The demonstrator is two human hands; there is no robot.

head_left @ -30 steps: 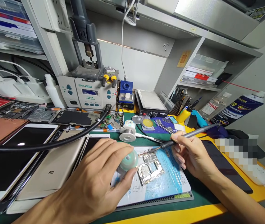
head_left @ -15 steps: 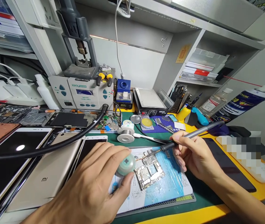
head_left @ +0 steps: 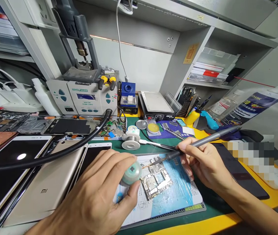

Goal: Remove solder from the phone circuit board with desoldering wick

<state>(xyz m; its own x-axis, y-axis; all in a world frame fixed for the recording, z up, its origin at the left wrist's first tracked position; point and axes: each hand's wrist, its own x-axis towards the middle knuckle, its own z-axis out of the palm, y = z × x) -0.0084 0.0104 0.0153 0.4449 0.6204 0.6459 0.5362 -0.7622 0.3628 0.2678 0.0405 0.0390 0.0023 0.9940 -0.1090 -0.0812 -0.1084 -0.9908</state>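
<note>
A grey metal shelf unit (head_left: pixel 185 58) spans the far side, behind a yellow tabletop (head_left: pixel 199 227) with a dark green mat (head_left: pixel 209 202) on it. At far left stands a pale grey box-shaped hot-air station (head_left: pixel 82 98); a thick black hose (head_left: pixel 63 156) curves from it toward the near left, passing above a gold Mi-branded phone (head_left: pixel 46 182).

The left hand (head_left: pixel 104 189) reaches in from the near left, its grip narrowed around a round translucent green disc (head_left: pixel 132 171) between thumb and fingers. The right hand (head_left: pixel 199 160), on the right, pinches a slim grey soldering iron with a ribbed black sleeve (head_left: pixel 209 137), which slants down to the left.

Between the hands, a blue-and-white printed booklet (head_left: pixel 178 195) lies on the mat, and a silvery phone circuit board with a cut-out (head_left: pixel 157 179) rests flat on it, just right of the disc. The iron's front end is over the board's far edge; whether its tip touches cannot be told.

Beyond the booklet are a white-flanged spool of solder wire (head_left: pixel 131 142) and, farther right, a small round tin of yellow paste (head_left: pixel 153 128). A thin copper-coloured strand (head_left: pixel 146 166) shows between disc and board.
</note>
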